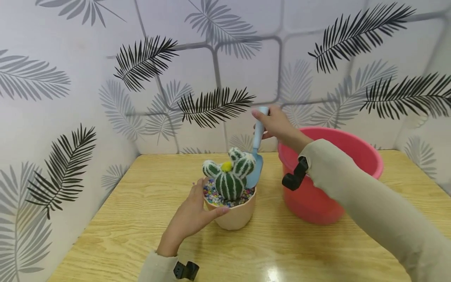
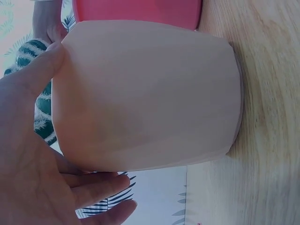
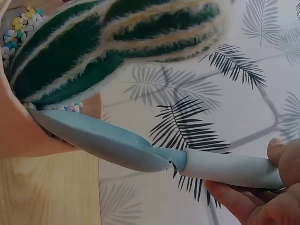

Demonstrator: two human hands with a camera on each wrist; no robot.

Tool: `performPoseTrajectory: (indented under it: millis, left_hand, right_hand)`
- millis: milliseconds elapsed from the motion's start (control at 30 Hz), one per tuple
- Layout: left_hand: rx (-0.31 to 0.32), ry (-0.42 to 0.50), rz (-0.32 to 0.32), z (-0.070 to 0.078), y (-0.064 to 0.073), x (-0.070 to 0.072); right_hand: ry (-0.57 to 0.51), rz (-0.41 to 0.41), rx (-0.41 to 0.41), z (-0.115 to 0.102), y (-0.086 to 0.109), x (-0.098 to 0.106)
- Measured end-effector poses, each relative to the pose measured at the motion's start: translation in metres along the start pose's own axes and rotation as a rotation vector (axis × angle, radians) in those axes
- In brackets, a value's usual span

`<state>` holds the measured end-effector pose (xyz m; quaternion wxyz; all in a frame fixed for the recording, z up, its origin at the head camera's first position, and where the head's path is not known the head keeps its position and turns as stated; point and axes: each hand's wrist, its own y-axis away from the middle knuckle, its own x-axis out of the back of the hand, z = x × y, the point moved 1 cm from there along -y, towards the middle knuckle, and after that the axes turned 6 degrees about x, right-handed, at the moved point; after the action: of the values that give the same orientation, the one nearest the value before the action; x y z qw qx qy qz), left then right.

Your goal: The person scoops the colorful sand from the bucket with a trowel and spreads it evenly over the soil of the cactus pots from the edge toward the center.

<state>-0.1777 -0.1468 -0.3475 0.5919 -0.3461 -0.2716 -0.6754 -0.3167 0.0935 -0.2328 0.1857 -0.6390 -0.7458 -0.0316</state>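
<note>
A blue hand trowel (image 1: 258, 135) is gripped by its pale handle in my right hand (image 1: 277, 124). Its blade (image 3: 103, 138) points down, with the tip at the coloured pebbles just inside the right side of a peach flower pot (image 1: 237, 216). In the pot stands a green cactus (image 1: 230, 185) with white fuzzy stripes and a yellow bloom. My left hand (image 1: 192, 215) holds the pot from the left, thumb along the near rim and fingers round the far side. The left wrist view shows the pot's plain wall (image 2: 150, 93) between thumb and fingers.
A large pink-red tub (image 1: 313, 199) stands on the wooden table (image 1: 148, 207) right of the pot, under my right forearm. Behind the table is a wall (image 1: 246, 70) with a leaf pattern.
</note>
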Motion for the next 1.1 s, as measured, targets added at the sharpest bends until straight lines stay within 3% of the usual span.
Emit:
performPoseTrajectory:
  millis: [167,367,800,1100]
  left_hand:
    - [0.009,0.046,-0.026,0.000,0.001,0.002]
    - [0.021,0.031,-0.029,0.005,0.008,0.009]
    - [0.017,-0.071,0.103,0.030,0.030,0.014]
    - [-0.012,-0.084,0.096,0.053,0.045,0.011]
  right_hand:
    - [0.020,0.047,-0.018,-0.005,0.001,0.009]
    - [0.016,0.069,0.027,-0.015,0.005,0.028]
    - [0.047,0.107,0.049,-0.034,0.020,0.076]
    - [-0.023,0.155,0.039,-0.038,0.027,0.111]
